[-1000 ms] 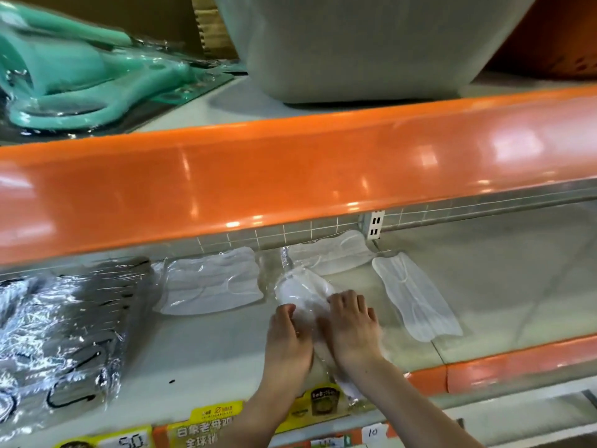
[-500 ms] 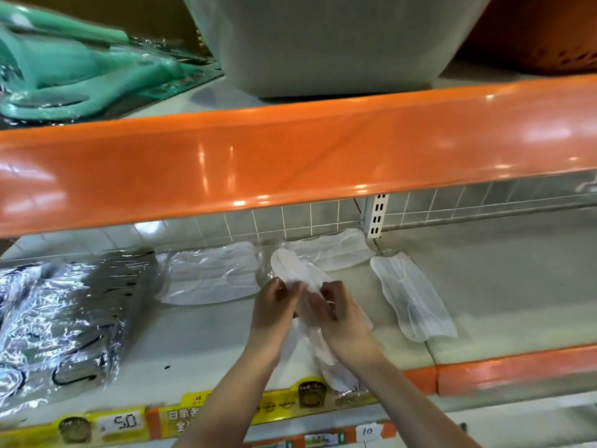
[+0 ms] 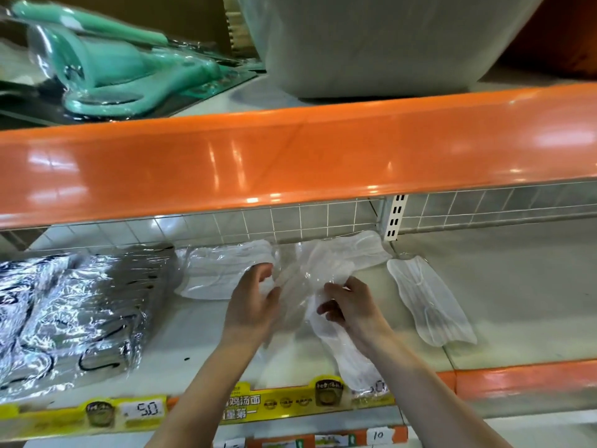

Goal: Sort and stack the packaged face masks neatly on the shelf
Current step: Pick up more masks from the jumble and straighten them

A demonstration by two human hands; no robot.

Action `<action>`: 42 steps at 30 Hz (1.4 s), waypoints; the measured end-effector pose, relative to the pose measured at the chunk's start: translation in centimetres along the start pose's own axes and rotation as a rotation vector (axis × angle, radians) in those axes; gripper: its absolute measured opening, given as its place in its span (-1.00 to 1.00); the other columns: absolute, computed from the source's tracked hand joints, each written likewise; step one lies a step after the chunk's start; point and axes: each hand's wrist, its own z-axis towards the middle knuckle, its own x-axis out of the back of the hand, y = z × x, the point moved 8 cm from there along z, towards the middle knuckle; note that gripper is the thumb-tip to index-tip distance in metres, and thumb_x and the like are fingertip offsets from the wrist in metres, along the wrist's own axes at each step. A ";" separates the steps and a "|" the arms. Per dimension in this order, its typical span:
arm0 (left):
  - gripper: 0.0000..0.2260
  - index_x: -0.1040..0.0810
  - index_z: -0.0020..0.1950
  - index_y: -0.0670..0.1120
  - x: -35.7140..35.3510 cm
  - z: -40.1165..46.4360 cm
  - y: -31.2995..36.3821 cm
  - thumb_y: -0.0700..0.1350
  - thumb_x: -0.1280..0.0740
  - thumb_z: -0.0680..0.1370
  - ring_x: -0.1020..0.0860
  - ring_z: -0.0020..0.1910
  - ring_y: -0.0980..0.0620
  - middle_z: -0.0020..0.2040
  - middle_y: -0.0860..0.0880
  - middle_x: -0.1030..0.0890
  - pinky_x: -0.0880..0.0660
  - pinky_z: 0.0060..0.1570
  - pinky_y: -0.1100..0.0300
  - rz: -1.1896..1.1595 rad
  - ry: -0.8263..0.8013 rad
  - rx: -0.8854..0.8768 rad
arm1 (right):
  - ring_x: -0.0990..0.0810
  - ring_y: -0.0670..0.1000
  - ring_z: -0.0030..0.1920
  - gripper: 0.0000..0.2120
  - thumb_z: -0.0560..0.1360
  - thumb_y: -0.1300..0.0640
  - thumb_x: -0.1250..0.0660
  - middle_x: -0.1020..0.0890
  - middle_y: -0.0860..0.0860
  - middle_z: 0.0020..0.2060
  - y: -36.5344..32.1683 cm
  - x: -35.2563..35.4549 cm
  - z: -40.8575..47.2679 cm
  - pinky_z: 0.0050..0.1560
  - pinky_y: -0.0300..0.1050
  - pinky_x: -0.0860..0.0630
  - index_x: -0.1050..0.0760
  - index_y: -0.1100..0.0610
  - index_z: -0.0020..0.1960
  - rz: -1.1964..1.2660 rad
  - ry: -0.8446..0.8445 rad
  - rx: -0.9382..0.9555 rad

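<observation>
Retail shelving unit, two tiers visible. Upper tier carries a glossy orange front rail (image 3: 290, 163) showing overhead light reflections. Rear of the lower shelf (image 3: 517, 302) is backed by a white wire grid panel (image 3: 290, 221) and a slotted metal upright (image 3: 395, 218). A yellow price strip (image 3: 135, 412) runs along the front edge.

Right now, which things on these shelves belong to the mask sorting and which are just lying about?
Job:
- mask pack held in the right hand, left hand beside it
- mask pack at back left
- mask pack at back centre
- mask pack on the right

Lying about:
- silver foil packs
- green wrapped item
- grey tub
</observation>
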 end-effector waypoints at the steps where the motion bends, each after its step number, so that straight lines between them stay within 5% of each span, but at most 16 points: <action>1: -0.69 -0.49 0.24 -0.10 0.4 -0.2 0.8 -0.10 -0.36 0.52 -0.50 0.18 0.00 0.16 -0.04 -0.57 -0.35 0.09 0.23 0.075 0.018 -0.125 | -0.58 0.02 -0.45 -0.90 0.55 0.35 -0.21 -0.56 0.04 -0.50 0.3 -0.5 -0.1 -0.50 -0.26 -0.42 -0.45 0.26 -0.13 0.082 -0.002 -0.028; 5: -0.47 -0.52 0.18 0.05 -0.6 -1.7 2.3 0.22 -0.46 0.27 -0.54 0.16 0.00 0.12 0.01 -0.63 -0.50 -0.02 0.07 0.607 -0.027 -0.550 | -0.62 0.02 -0.47 -0.75 0.58 0.37 -0.17 -0.58 0.17 -0.49 1.6 -3.0 -0.1 -0.46 -0.27 -0.54 -0.48 0.35 -0.24 0.403 -0.034 -0.149; 8: -0.58 -0.66 0.06 0.06 0.8 -1.3 1.6 -0.14 -0.57 0.22 -0.67 -0.09 0.01 -0.01 0.04 -0.68 -0.57 -0.23 0.10 0.660 0.030 -0.530 | -0.61 0.02 -0.46 -0.76 0.57 0.40 -0.17 -0.58 0.18 -0.47 1.8 -4.6 0.0 -0.43 -0.27 -0.56 -0.49 0.38 -0.24 0.457 -0.048 -0.163; 10: -0.71 -0.70 -0.15 0.07 2.9 -0.8 1.1 -0.22 -0.42 0.21 -0.66 -0.25 0.07 -0.16 0.10 -0.69 -0.54 -0.30 0.19 0.613 0.132 -0.519 | -0.60 0.03 -0.41 -0.85 0.55 0.40 -0.22 -0.58 0.14 -0.42 1.9 -5.3 0.3 -0.40 -0.24 -0.56 -0.51 0.35 -0.16 0.346 -0.027 -0.123; 12: -0.74 -0.70 -0.23 0.05 4.6 -0.1 0.2 -0.24 -0.37 0.20 -0.66 -0.28 0.06 -0.20 0.09 -0.69 -0.53 -0.28 0.20 0.580 0.144 -0.493 | -0.56 0.04 -0.23 -0.93 0.49 0.29 -0.31 -0.57 0.05 -0.26 1.4 -5.1 1.2 -0.25 -0.15 -0.53 -0.52 0.20 -0.03 -0.112 0.066 0.048; 16: -0.73 -0.70 -0.18 0.01 6.5 1.0 -2.0 -0.21 -0.22 0.35 -0.68 -0.17 0.02 -0.13 0.03 -0.70 -0.55 -0.19 0.17 0.578 0.101 -0.471 | -0.34 0.01 0.25 -0.53 0.47 0.33 -0.29 -0.36 0.03 0.22 -1.4 -6.0 0.3 0.27 -0.07 -0.33 -0.30 0.13 0.35 -0.725 0.190 0.383; 19: -0.66 -0.71 -0.17 -0.03 7.2 1.8 -3.7 -0.18 -0.12 0.40 -0.68 -0.10 -0.02 -0.09 0.00 -0.70 -0.58 -0.15 0.11 0.557 0.086 -0.446 | -0.29 0.07 0.37 -0.58 0.53 0.23 -0.27 -0.33 0.07 0.34 -1.9 -9.1 0.3 0.33 -0.13 -0.24 -0.35 0.15 0.37 -1.056 0.037 0.542; 22: -0.68 -0.70 -0.15 -0.06 7.0 2.6 -5.3 -0.32 -0.19 0.38 -0.65 0.04 -0.07 -0.03 -0.02 -0.70 -0.60 -0.05 -0.01 0.526 0.073 -0.406 | -0.24 0.09 0.43 -0.55 0.55 0.16 -0.24 -0.29 0.08 0.43 -0.1 -11.7 1.4 0.41 -0.13 -0.17 -0.32 0.13 0.42 -1.269 -0.105 0.507; 26: -0.68 -0.71 -0.09 -0.07 6.4 3.5 -7.4 -0.35 -0.25 0.35 -0.60 0.15 -0.11 0.05 -0.06 -0.68 -0.53 0.07 -0.05 0.493 0.021 -0.368 | -0.18 0.06 0.46 -0.53 0.54 0.23 -0.16 -0.22 0.04 0.48 1.4 -13.3 2.1 0.36 -0.16 -0.14 -0.26 0.13 0.44 -1.384 -0.126 0.489; 30: -0.66 -0.64 0.15 -0.14 5.7 4.1 -9.9 -0.24 -0.12 0.53 -0.39 0.39 -0.12 0.28 -0.11 -0.55 -0.33 0.32 0.00 0.440 -0.094 -0.231 | -0.28 0.12 0.39 -0.60 0.52 0.24 -0.18 -0.31 0.09 0.41 2.8 -14.4 2.6 0.34 -0.08 -0.19 -0.34 0.18 0.35 -1.398 -0.132 0.476; 34: -0.67 -0.61 0.11 -0.22 5.3 3.9 -10.7 -0.13 -0.13 0.53 -0.40 0.29 -0.02 0.22 -0.07 -0.55 -0.51 0.12 0.09 0.460 -0.117 -0.314 | -0.30 0.11 0.35 -0.66 0.58 0.15 -0.12 -0.30 0.06 0.39 3.5 -14.6 2.8 0.34 -0.02 -0.21 -0.34 0.14 0.34 -1.418 -0.082 0.463; 38: -0.57 -0.15 0.52 -0.15 3.2 4.0 -13.2 -0.16 -0.08 0.65 0.03 0.54 -0.06 0.57 -0.06 -0.03 -0.05 0.48 0.09 0.672 -0.393 -0.184 | -0.26 0.11 0.38 -0.59 0.57 0.13 -0.11 -0.22 0.06 0.46 4.3 -14.6 2.6 0.39 -0.04 -0.16 -0.28 0.13 0.41 -1.498 -0.062 0.450; 42: -0.53 -0.08 0.54 -0.14 3.1 3.8 -12.9 0.02 -0.01 0.67 0.04 0.55 -0.10 0.57 -0.10 -0.02 0.04 0.47 0.06 0.742 -0.386 -0.141 | -0.26 0.11 0.39 -0.58 0.58 0.10 -0.11 -0.22 0.08 0.46 4.1 -15.0 2.6 0.39 -0.06 -0.14 -0.27 0.15 0.42 -1.504 -0.047 0.462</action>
